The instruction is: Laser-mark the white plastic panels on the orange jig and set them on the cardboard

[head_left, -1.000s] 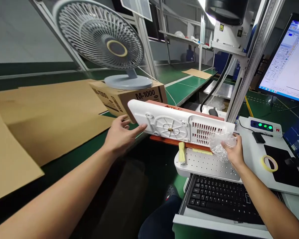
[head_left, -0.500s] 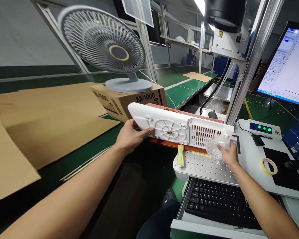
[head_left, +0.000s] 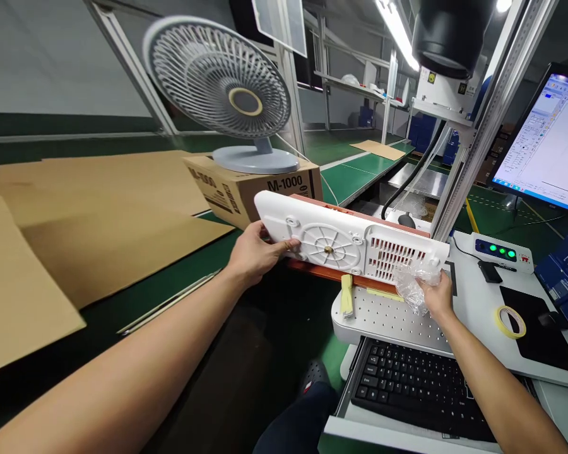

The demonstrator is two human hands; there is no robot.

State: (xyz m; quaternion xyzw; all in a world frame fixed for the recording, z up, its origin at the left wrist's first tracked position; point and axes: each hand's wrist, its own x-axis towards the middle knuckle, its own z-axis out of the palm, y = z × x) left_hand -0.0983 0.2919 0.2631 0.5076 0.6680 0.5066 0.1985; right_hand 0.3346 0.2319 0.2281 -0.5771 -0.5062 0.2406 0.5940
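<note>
A long white plastic housing [head_left: 331,250] with an orange-red part behind it is held up between my two hands, tilted down to the right. Its facing side has vent slots, screw bosses and a ribbed circle with a brass piece at the centre. My left hand [head_left: 261,253] grips the left end, thumb across the front and fingers behind. At the right end my right hand [head_left: 436,294] is closed on the housing, with crumpled clear plastic film [head_left: 413,287] pinned against it. Just below the housing is a perforated metal worktable [head_left: 388,321]; folded yellow tape [head_left: 346,296] hangs at its left.
A black laser head [head_left: 449,38] hangs above, right of centre. The desk fan [head_left: 243,101] stands on a cardboard box [head_left: 265,189] behind the housing. Cardboard sheets [head_left: 123,233] lie left. A keyboard [head_left: 416,384], tape roll [head_left: 510,322], control box [head_left: 502,250] and monitor [head_left: 544,145] are right.
The camera view has turned slightly, so the surroundings shift mostly right in the picture. Both hands keep the same hold on the housing.
</note>
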